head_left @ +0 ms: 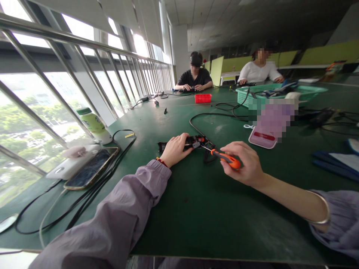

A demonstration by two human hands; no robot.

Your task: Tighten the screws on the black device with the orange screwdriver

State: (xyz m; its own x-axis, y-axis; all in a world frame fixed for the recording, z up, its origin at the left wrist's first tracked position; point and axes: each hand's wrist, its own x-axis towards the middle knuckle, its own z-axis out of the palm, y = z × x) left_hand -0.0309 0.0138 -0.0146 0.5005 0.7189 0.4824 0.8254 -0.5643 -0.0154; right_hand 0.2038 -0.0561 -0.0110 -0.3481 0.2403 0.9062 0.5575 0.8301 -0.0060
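On the green table, my left hand (177,149) is closed over a black device (193,141) with red parts and thin wires at its right end. The fingers of my right hand (245,162) are closed round the orange and black handle of a screwdriver (230,160). Its thin shaft points left, and the tip is at the wired end of the device; whether it touches a screw is too small to tell. A black cable (191,120) runs from the device towards the back right.
A red tray (203,98) and a green basket (244,98) stand farther back. A phone (92,168), a green bottle (95,126) and cables lie or stand at left. Right of centre is a pink-framed phone (262,138). Two people sit across the table.
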